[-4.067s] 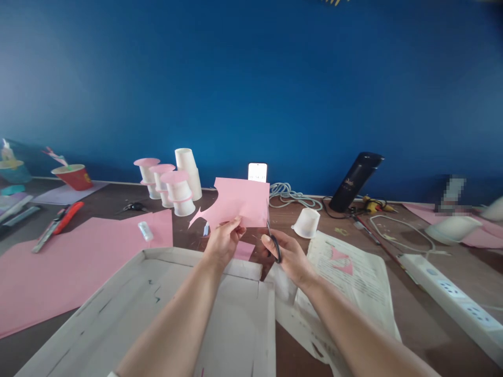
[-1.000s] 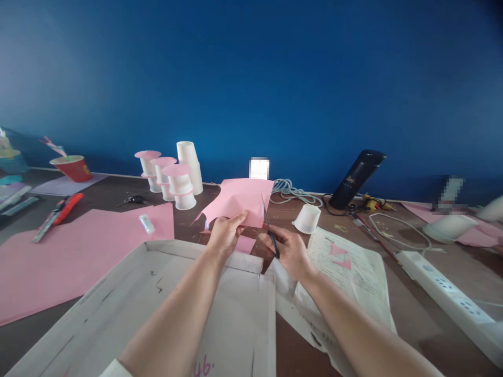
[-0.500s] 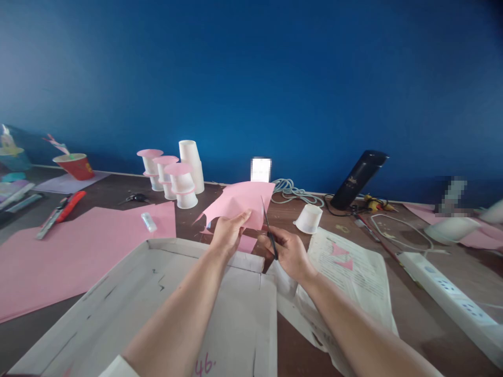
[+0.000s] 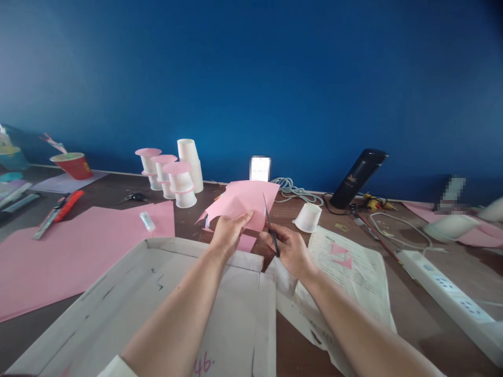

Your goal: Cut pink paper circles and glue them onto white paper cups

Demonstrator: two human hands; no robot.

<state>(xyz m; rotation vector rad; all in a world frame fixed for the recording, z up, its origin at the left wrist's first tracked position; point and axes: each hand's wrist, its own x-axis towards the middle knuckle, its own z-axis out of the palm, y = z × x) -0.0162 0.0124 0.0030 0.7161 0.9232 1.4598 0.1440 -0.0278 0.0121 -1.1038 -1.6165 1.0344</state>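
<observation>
A pink sheet of paper (image 4: 245, 198) with an uneven, cut left edge is pinched in my left hand (image 4: 230, 232), thumb on top. My right hand (image 4: 290, 247) is closed round the handles of black scissors (image 4: 272, 233), whose blades point up and away at the right part of the sheet. Part of the handles is hidden by my fingers. Under my hands lies another pink piece of paper (image 4: 247, 243), by the edge of a white shallow box (image 4: 165, 293). A white paper cup (image 4: 308, 218) stands upside down to the right of my right hand.
Paper cups with pink discs (image 4: 177, 183) stand at the back left, beside stacked white cups (image 4: 191, 165). Pink sheets (image 4: 78, 246) carry a utility knife (image 4: 58, 213). At right are a black bottle (image 4: 358, 179), a printed plastic bag (image 4: 349, 277) and a power strip (image 4: 448, 288).
The pink sheet has turned slightly and its right corner reaches further right. The scissors and my right hand have shifted a little; both hands keep their hold.
</observation>
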